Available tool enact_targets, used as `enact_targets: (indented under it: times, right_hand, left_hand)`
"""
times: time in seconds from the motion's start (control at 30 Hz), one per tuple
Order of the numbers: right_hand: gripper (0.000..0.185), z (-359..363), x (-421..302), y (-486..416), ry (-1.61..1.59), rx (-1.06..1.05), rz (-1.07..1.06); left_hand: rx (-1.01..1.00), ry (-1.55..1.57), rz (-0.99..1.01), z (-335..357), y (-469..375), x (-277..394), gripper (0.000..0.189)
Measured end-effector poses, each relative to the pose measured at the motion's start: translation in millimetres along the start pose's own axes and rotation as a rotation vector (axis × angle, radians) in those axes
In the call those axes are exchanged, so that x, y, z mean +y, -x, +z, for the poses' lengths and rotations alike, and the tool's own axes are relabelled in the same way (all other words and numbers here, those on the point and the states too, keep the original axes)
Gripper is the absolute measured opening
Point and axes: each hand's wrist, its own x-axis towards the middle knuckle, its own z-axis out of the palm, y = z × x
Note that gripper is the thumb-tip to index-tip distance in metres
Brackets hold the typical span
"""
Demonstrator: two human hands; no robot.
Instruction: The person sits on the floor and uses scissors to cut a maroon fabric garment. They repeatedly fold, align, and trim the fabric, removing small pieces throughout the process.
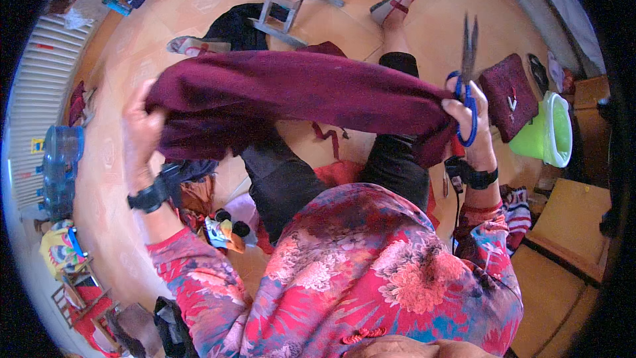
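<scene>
A maroon cloth (293,84) is stretched across above my knees, drooping in folds. At its left end my left hand (141,124), somewhat blurred, grips the fabric. My right hand (472,119) pinches the cloth's other end between thumb and fingers. Scissors with blue handles (467,94) also hang on my right hand, blades pointing away from me and slightly apart, not touching the cloth. A narrow dark red strip (328,136) shows on the floor beyond the cloth's lower edge, between my legs.
Ahead stands a wooden folding stool (278,2) with maroon fabric on top. To the right are a maroon cushion-like piece (509,94), a green bin (541,132) and a wooden cabinet (566,219). Large blue water bottles (62,169) and a white radiator (47,64) line the left.
</scene>
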Motion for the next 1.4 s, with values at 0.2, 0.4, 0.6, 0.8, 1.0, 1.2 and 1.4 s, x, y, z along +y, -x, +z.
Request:
enact_targets:
  times: [0.2,0.4,0.6,0.8,1.0,1.2,1.4]
  right_hand:
    - [0.025,88.1,-38.7,11.4,-0.235,-0.423,-0.041]
    - [0.031,165.1,-58.9,44.8,-0.354,-0.887,-0.173]
    - [0.025,182.0,-68.0,89.4,-0.44,-0.96,-0.423]
    - [0.021,146.3,-63.3,103.8,-0.471,-0.916,-0.314]
    - [0.023,125.8,-38.2,93.3,-0.461,-0.682,-0.13]
    - [0.023,103.7,10.7,92.0,-0.344,-0.459,0.112]
    - [0.023,61.4,28.8,117.1,-0.295,-0.509,0.16]
  left_hand:
    - [0.396,-0.668,0.371,-158.3,12.4,4.8,0.061]
    - [0.573,-0.892,0.282,-239.7,-21.0,-3.4,0.066]
    - [0.486,-0.573,0.419,-91.8,-105.9,26.2,0.05]
    - [0.212,-0.227,0.644,127.2,-159.7,123.1,0.04]
    - [-0.154,0.297,0.627,263.9,-167.5,176.5,0.056]
    - [-0.464,0.354,0.105,269.7,-51.3,69.4,0.02]
    - [-0.464,0.277,-0.407,281.8,116.8,6.0,0.029]
